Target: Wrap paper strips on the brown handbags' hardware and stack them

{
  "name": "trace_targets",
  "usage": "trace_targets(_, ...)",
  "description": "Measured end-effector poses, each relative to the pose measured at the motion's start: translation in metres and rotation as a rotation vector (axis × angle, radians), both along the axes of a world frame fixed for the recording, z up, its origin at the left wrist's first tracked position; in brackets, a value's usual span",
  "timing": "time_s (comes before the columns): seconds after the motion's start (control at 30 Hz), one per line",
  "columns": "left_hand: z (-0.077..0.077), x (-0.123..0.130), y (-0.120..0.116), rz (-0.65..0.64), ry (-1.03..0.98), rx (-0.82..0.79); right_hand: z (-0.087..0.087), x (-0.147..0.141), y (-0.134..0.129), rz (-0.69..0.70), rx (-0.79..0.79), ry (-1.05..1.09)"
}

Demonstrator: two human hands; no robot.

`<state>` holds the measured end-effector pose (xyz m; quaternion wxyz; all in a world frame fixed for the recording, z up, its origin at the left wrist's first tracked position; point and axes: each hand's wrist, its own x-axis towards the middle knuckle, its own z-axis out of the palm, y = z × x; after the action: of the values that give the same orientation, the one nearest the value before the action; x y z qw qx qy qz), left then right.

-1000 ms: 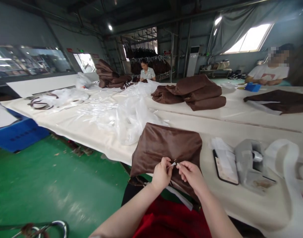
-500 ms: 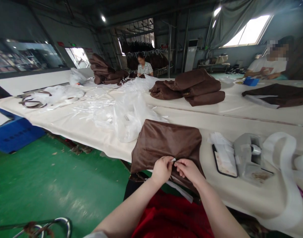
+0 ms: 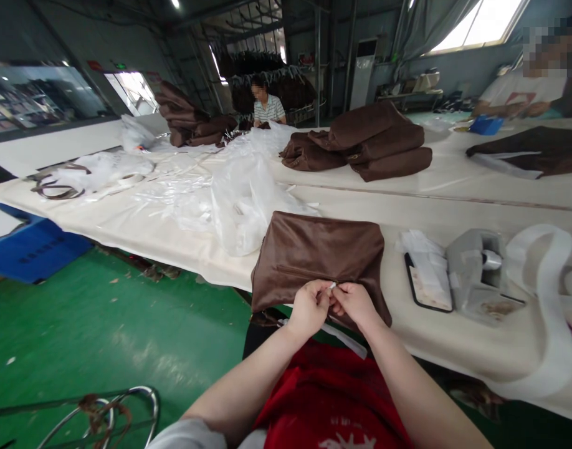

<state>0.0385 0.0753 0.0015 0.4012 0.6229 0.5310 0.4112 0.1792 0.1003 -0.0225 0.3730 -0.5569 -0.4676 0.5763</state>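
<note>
A brown leather-like bag (image 3: 323, 240) lies at the table's front edge, with a zipper line across its face. Over its lower part, my left hand (image 3: 311, 307) and my right hand (image 3: 356, 304) meet fingertip to fingertip. Both are closed in a pinch around a small white piece (image 3: 333, 285), perhaps paper or tape, by the end of the zipper line. Whether that piece is fixed to the bag is hidden by my fingers. A white strip (image 3: 346, 340) hangs below my hands, in front of my red apron.
Right of the bag are a black-edged tray (image 3: 429, 284) with white slips and a clear plastic holder (image 3: 477, 274). A wide white band (image 3: 548, 324) trails over the edge. Crumpled plastic (image 3: 242, 206) and stacked brown bags (image 3: 361, 143) lie beyond. Two people sit across the table.
My fingertips have come closer together around the small white piece. The view has tilted down slightly, so the far table sits higher. The bag stays in place.
</note>
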Motion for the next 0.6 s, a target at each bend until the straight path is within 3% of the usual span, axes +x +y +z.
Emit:
trace_targets(0.2, -0.006, 0.002, 0.005, -0.02, -0.033, -0.016, 0.012, 0.009, -0.01, -0.058, -0.052, 0.171)
trace_targets(0.43, -0.002, 0.002, -0.011, 0.054, 0.077, 0.199, 0.02, 0.001, -0.019, -0.063, -0.076, 0.484)
trace_targets(0.6, -0.008, 0.0, -0.011, 0.147, -0.019, 0.052, 0.016, -0.003, -0.019, -0.071, -0.076, 0.566)
